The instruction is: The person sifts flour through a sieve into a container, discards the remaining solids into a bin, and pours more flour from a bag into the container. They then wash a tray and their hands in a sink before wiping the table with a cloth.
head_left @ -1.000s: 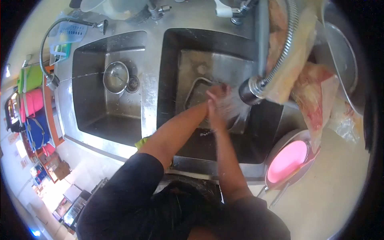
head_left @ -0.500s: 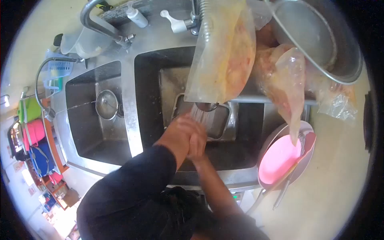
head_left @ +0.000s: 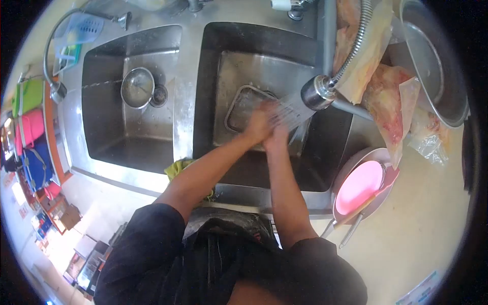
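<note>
Water sprays from the black nozzle [head_left: 317,92] of a hanging coil hose onto my hands, which are close together over the right sink [head_left: 213,147]. My left hand [head_left: 262,120] is blurred by motion and the spray, its fingers hard to make out. Touching or nearly touching it, my right hand [head_left: 277,138] sits just to the right, its fingers hidden by the water. A rectangular metal tray [head_left: 231,114] lies on the sink floor beneath them.
A metal bowl [head_left: 138,87] sits in the left sink [head_left: 101,122]. Plastic bags of meat [head_left: 389,101] hang at the right beside a large metal basin [head_left: 452,109]. Below them is a pan with a pink plate [head_left: 360,188]. A green cloth [head_left: 178,168] lies on the sink's front edge.
The view has shifted, and the nozzle now shows clear of the bags. My hands have moved from being clasped, one over the other, to side by side in the spray.
</note>
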Tool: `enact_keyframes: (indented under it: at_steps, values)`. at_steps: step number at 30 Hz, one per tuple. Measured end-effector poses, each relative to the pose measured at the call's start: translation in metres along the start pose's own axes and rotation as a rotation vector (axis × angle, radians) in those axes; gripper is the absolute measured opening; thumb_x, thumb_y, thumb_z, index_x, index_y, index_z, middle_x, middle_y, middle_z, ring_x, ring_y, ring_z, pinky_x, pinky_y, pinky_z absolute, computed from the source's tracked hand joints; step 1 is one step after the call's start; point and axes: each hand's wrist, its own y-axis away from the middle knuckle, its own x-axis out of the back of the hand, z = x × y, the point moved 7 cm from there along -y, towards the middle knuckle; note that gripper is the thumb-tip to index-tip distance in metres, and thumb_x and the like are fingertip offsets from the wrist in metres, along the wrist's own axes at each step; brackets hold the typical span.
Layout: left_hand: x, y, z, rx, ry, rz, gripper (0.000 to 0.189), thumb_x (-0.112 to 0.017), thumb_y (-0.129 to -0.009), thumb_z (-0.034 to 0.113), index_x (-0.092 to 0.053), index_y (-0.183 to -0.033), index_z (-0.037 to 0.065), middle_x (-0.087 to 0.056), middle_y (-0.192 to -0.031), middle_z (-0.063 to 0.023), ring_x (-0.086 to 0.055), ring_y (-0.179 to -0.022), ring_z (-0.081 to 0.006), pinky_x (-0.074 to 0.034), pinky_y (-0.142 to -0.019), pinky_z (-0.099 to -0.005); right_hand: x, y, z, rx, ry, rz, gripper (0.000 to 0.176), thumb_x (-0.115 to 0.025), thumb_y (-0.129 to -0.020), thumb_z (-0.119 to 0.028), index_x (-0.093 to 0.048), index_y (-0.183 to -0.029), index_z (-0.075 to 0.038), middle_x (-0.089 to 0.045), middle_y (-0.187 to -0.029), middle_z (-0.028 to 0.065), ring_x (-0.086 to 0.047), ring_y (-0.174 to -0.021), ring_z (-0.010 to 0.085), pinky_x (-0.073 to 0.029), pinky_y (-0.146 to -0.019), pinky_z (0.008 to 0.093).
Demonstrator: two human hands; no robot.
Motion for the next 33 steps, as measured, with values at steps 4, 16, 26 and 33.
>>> enact_keyframes:
  at_steps: [4,16,26,33]
  values:
    - [-0.049,0.038,-0.008,0.236,0.593,-0.134,0.023,-0.061,-0.082,0.021,-0.069,-0.085,0.000,-0.066,-0.065,-0.0099,-0.063,-0.062,-0.0330,-0.051,-0.063,-0.0363,0.110,-0.103,-0.051,0.140,0.493,0.071,0.035,-0.046,-0.092,-0.030,-0.053,-0.116,-0.006,-0.058,-0.110,0.0102,-0.056,-0.102,0.0263,-0.046,-0.086,0.0423]
    - [0.185,0.067,0.034,0.126,0.214,0.080,0.012,-0.062,-0.075,0.014,-0.059,-0.080,0.003,-0.058,-0.064,-0.0090,-0.058,-0.058,-0.0187,-0.046,-0.057,-0.0330,0.203,-0.160,-0.102,0.106,1.977,0.456,0.050,-0.060,-0.080,-0.031,-0.053,-0.116,0.003,-0.060,-0.109,0.0194,-0.059,-0.098,0.0301,-0.046,-0.082,0.0420]
    - [0.266,0.165,0.017,0.162,-0.228,-0.055,0.030,-0.067,-0.075,0.026,-0.060,-0.095,0.004,-0.061,-0.090,-0.0128,-0.059,-0.081,-0.0278,-0.047,-0.075,-0.0382,0.014,0.032,-0.072,0.802,1.386,0.250,0.024,-0.059,-0.069,-0.010,-0.060,-0.089,0.005,-0.064,-0.086,0.0175,-0.063,-0.077,0.0296,-0.047,-0.068,0.0380]
    - [0.245,0.209,0.037,-0.047,-0.574,-0.086,0.059,-0.073,-0.068,0.039,-0.054,-0.115,0.008,-0.044,-0.124,-0.0205,-0.043,-0.112,-0.0384,-0.041,-0.089,-0.0501,-0.080,0.216,-0.057,1.453,1.814,0.285,0.010,-0.059,-0.063,-0.005,-0.055,-0.071,-0.003,-0.059,-0.069,0.0179,-0.058,-0.064,0.0396,-0.047,-0.059,0.0429]
